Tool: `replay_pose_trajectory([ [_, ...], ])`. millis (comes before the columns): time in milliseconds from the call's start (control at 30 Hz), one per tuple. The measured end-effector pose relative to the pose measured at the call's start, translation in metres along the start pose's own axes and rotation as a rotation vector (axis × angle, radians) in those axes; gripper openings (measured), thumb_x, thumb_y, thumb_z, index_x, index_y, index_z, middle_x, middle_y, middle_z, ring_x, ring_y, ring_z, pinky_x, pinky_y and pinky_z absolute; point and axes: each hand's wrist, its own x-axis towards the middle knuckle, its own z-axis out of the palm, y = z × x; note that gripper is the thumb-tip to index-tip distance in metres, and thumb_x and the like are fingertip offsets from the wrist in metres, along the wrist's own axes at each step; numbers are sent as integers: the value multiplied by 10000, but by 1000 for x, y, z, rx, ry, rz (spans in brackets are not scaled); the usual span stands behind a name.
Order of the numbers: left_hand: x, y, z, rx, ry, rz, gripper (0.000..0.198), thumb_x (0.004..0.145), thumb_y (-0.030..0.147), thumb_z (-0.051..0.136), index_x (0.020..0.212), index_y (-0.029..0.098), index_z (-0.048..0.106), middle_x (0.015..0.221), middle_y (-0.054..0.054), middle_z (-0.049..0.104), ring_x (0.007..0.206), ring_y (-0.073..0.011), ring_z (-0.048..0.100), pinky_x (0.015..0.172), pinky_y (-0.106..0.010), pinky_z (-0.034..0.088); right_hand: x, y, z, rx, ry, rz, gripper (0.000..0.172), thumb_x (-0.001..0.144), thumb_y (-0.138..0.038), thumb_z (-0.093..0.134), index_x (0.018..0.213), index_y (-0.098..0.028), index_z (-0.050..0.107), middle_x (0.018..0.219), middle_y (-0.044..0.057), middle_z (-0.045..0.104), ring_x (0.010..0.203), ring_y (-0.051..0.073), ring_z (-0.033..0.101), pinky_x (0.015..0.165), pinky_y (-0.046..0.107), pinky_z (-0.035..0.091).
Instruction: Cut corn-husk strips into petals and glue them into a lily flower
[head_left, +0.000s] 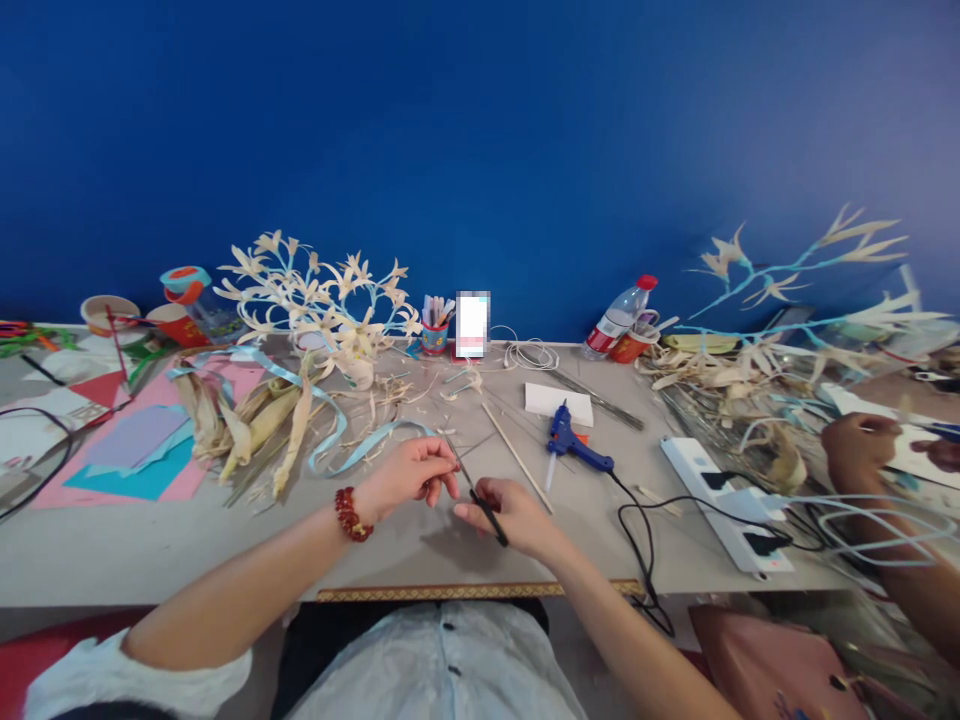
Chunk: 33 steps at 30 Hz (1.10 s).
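Observation:
My right hand (514, 515) is closed round the dark handles of a pair of scissors (489, 512). The blades point up and away, close to the fingertips of my left hand (412, 470). That hand, with a red bead bracelet (352, 515) at its wrist, has thumb and forefinger pinched together; what lies between them is too small to make out. A light blue ribbon (382, 432) curls across the table and passes just behind my left hand. Beyond my hands lie a pale thin stick (517, 458) and a blue glue gun (570, 440) beside a white box (556, 402).
Corn husks (262, 430) and coloured paper (135, 450) lie left, below a husk-flower arrangement (322, 290). A phone (472, 325) stands by the wall. Right are a bottle (619, 318), a corded power strip (720, 510), more husk flowers (795, 265) and another person's hand (859, 445).

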Motion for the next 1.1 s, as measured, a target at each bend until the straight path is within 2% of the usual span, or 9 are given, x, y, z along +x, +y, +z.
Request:
replay_pose_trajectory([
  [167, 4, -1, 1, 99, 4, 35, 156, 791, 307, 570, 749, 157, 554, 630, -37, 698, 349, -43, 414, 390, -182, 261, 4, 2, -2, -19, 20, 12, 427, 745, -590, 654, 639, -193, 539, 540, -10, 612, 489, 117, 473, 451, 210, 275],
  [400, 15, -7, -2, 151, -17, 27, 132, 780, 291, 564, 767, 161, 553, 623, -25, 696, 340, -43, 389, 384, -189, 247, 9, 0, -6, -64, 9, 14, 426, 767, -592, 632, 641, -191, 563, 546, -1, 631, 482, 122, 486, 461, 217, 291],
  [533, 22, -12, -6, 151, -29, 3, 128, 757, 286, 576, 748, 160, 558, 606, -14, 693, 337, -46, 387, 387, -194, 260, 13, 3, -7, -95, -14, 23, 458, 784, -615, 598, 629, -185, 562, 538, -5, 610, 491, 122, 492, 484, 220, 311],
  [667, 32, -19, -13, 128, -49, -57, 167, 720, 309, 608, 738, 145, 583, 605, -15, 686, 338, -43, 380, 384, -198, 247, 21, 7, -4, -30, -59, 59, 503, 795, -639, 559, 599, -176, 552, 515, -11, 564, 512, 125, 487, 517, 227, 337],
  [933, 52, -28, -22, 100, -48, -180, 178, 650, 302, 641, 664, 134, 584, 580, -30, 665, 328, -36, 339, 367, -212, 150, 38, 11, 2, 97, -96, 227, 549, 727, -704, 587, 601, -170, 546, 487, -27, 510, 468, 100, 440, 461, 217, 302],
  [1100, 53, -26, -23, 93, -41, -197, 150, 650, 281, 634, 656, 138, 587, 526, 11, 610, 325, -32, 311, 360, -210, 140, 42, 9, -1, 158, -173, 288, 572, 734, -746, 534, 654, -179, 539, 459, -53, 471, 363, 61, 297, 341, 189, 189],
])
